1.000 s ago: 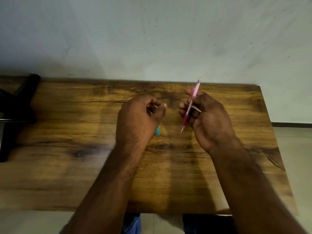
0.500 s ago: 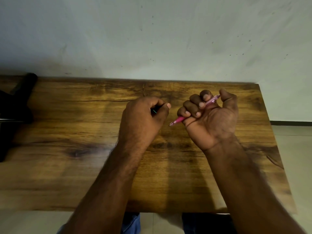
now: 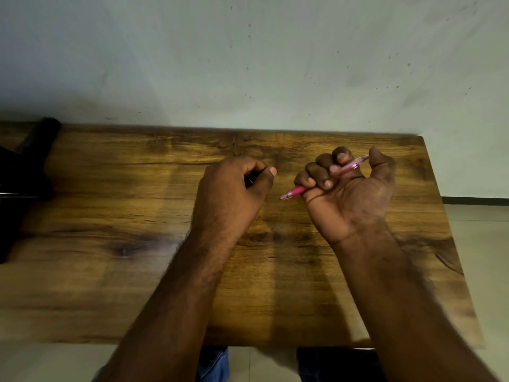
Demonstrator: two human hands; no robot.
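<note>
With right hand [image 3: 349,199] gripping pink pen [image 3: 296,191], left hand [image 3: 231,194] fisted

We've got the right hand [image 3: 348,197] fisted palm-up around a pink pen [image 3: 325,178], tip aimed at the left hand [image 3: 234,191]. That one's curled over something small we can't make out, both above the wooden table [image 3: 110,271].

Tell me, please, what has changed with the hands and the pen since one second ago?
The right hand turned palm up and closed into a fist round the pink pen, which swung from nearly upright to lying across, tip toward the left hand. The left hand stayed curled above the wooden table; the small teal thing seen beneath it before is now hidden.
</note>
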